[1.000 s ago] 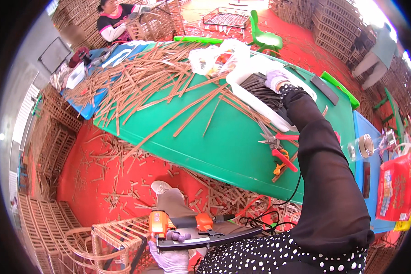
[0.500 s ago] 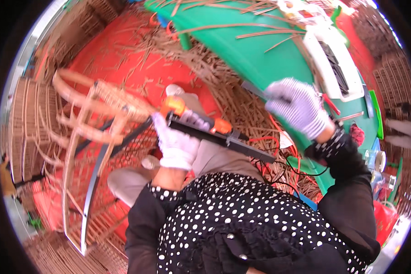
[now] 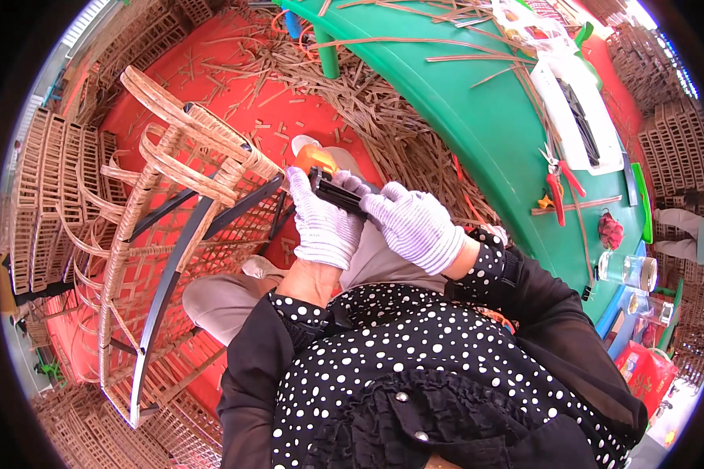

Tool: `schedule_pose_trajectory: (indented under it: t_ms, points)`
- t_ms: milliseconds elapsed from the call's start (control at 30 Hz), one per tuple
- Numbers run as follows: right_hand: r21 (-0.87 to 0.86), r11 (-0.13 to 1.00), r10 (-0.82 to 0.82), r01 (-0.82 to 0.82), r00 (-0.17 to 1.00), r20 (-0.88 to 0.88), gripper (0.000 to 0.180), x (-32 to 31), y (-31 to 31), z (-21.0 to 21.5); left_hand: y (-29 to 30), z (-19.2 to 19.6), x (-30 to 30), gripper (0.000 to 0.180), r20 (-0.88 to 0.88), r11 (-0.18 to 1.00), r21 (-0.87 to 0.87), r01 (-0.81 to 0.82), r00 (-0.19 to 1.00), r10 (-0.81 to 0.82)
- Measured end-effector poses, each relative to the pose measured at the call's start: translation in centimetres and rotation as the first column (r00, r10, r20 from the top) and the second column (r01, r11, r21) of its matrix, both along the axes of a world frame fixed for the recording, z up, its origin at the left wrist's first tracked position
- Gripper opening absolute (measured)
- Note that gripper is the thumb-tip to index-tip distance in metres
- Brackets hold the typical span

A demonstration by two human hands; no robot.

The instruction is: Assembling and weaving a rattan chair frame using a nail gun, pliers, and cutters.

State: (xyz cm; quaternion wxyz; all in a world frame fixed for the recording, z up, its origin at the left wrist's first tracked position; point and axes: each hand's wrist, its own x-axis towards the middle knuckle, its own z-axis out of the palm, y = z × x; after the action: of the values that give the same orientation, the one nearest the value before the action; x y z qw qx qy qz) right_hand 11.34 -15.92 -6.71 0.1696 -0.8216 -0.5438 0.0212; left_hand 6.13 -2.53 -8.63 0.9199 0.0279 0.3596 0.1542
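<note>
Gloved hands: left hand (image 3: 321, 227) and right hand (image 3: 416, 227) both closed round black-and-orange stapler (image 3: 332, 190), probably heavy, rigid; grip its body. Wicker frame (image 3: 172, 168) beside.

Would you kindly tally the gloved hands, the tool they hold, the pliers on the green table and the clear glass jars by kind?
Gloved hands: 2, left hand and right hand
Orange-and-black tool: 1
Red-handled pliers: 1
Clear glass jars: 2
Total: 6
</note>
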Motion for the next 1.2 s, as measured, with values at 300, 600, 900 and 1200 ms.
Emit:
schedule_pose_trajectory:
  t_ms: [300,600,900,1200]
  points:
    - [-0.023,1.000,0.004,-0.005,0.999,-0.047,0.021,-0.8,-0.1,-0.3,0.0,0.3,-0.2,0.067,-0.051,0.993,0.100,0.059,0.997,-0.054]
    - [0.155,0.971,0.238,-0.181,0.779,-0.580,0.068,3.6,-2.6,1.3,0.2,0.8,-0.3,0.068,-0.048,0.997,0.060,0.051,0.998,-0.048]
    - [0.173,0.933,0.354,-0.317,0.898,-0.260,0.099,6.4,-1.2,0.9,0.3,0.9,-0.6,0.076,-0.092,0.982,0.106,0.160,0.984,-0.150]
    - [0.261,0.727,0.686,-0.635,0.653,-0.321,0.097,6.8,7.0,2.8,0.0,4.6,-1.5,0.078,-0.071,0.946,0.256,0.197,0.980,-0.185]
